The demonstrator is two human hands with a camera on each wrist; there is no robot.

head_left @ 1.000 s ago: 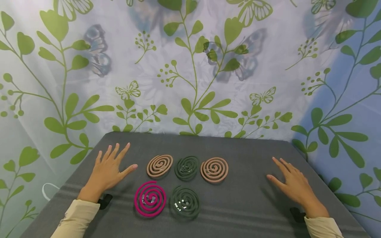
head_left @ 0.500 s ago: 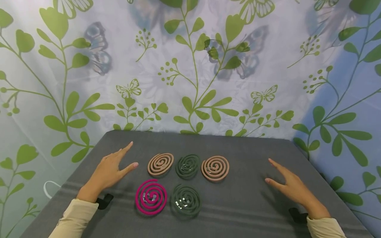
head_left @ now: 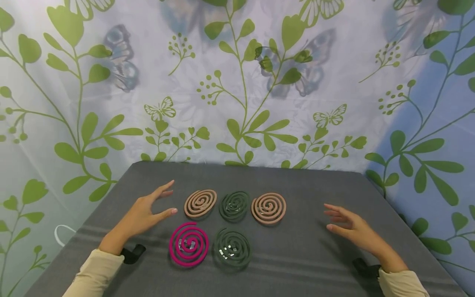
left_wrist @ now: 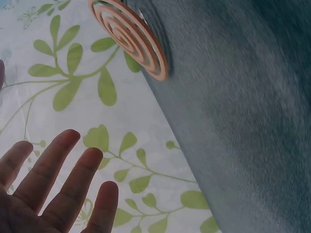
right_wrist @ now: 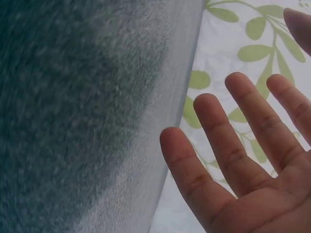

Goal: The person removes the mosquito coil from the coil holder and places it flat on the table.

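Several flat spiral coils, shaped like mosquito coils, lie on a grey table. In the back row are a tan coil (head_left: pixel 201 203), a dark green coil (head_left: pixel 234 206) and another tan coil (head_left: pixel 269 208). In front of them lie a magenta coil (head_left: pixel 189 245) and a second dark green coil (head_left: pixel 231 248). My left hand (head_left: pixel 139 218) hovers left of the coils, nearest the left tan and magenta ones, holding nothing. Far to the right of the coils, my right hand (head_left: pixel 356 231) hangs over bare cloth with nothing in it. Both wrist views show extended, spread fingers.
The grey table (head_left: pixel 297 264) ends at a back edge against a white curtain (head_left: pixel 259 90) printed with green leaves and butterflies. Dark straps sit at both wrists. A white loop (head_left: pixel 61 235) shows beyond the table's left edge.
Both hands have turned from palm down to palms facing inward, and their fingers bend slightly more. The left hand has shifted a little right, the right hand slightly left. The coils stay put.
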